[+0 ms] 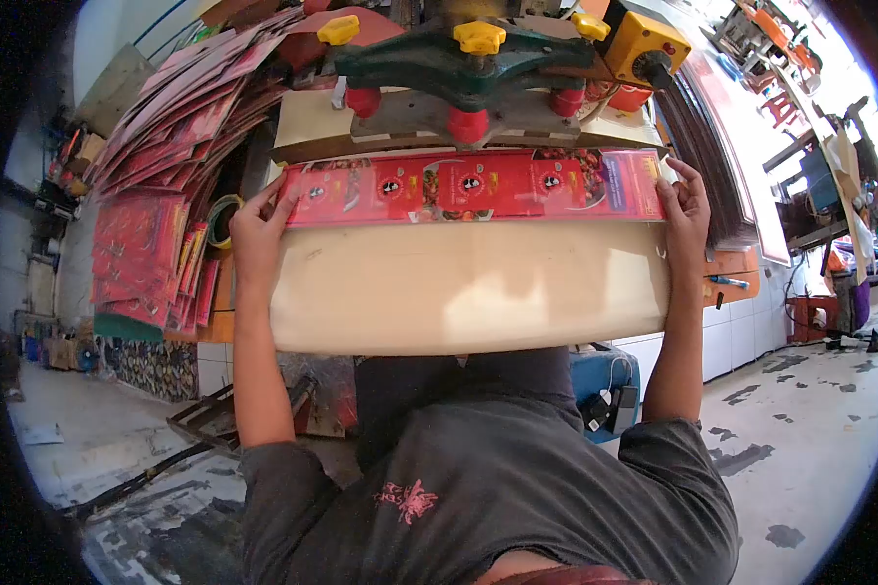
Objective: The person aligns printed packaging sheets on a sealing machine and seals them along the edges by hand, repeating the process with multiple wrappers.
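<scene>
Left hand (258, 232), right hand (688, 207) — part-curled, gripping opposite ends of red printed sheet (483, 187); keep ends level — fingertips clear of green frame (410, 66).

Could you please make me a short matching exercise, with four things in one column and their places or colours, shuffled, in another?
Column 1
1. Left hand
2. Right hand
3. Star-shaped knobs
4. Cream board

Column 2
A. Yellow, on the dark green metal frame
B. At the right end of the red printed strip
C. In the picture, between the red printed strip and the dark grey T-shirt
D. At the left end of the red printed strip

Pairs: 1-D, 2-B, 3-A, 4-C
</scene>
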Tool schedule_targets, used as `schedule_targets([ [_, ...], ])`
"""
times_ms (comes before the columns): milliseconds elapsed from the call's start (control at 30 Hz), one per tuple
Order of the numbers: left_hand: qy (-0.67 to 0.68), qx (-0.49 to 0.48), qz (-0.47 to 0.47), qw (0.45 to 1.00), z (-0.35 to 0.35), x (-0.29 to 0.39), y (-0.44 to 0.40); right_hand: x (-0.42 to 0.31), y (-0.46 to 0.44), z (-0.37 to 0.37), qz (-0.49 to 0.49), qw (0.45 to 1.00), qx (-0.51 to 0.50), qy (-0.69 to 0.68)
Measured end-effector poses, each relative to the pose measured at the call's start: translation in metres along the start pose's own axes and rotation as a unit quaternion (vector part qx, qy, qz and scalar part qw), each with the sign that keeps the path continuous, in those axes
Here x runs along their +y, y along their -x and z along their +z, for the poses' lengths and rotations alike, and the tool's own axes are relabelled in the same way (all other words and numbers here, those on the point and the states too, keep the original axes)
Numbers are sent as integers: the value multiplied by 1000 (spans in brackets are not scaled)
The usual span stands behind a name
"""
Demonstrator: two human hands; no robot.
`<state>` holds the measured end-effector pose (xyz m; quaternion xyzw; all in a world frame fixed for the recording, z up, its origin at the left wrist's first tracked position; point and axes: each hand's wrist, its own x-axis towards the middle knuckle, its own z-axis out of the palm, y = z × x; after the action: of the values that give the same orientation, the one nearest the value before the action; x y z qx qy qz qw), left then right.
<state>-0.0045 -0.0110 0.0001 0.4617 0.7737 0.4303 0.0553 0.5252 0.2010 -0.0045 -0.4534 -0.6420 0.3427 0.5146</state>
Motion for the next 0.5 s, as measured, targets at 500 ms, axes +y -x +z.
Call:
schedule_targets([
  [500, -57, 15, 51, 997, -30, 19, 32, -6, 7, -23, 94, 976, -75, -182],
])
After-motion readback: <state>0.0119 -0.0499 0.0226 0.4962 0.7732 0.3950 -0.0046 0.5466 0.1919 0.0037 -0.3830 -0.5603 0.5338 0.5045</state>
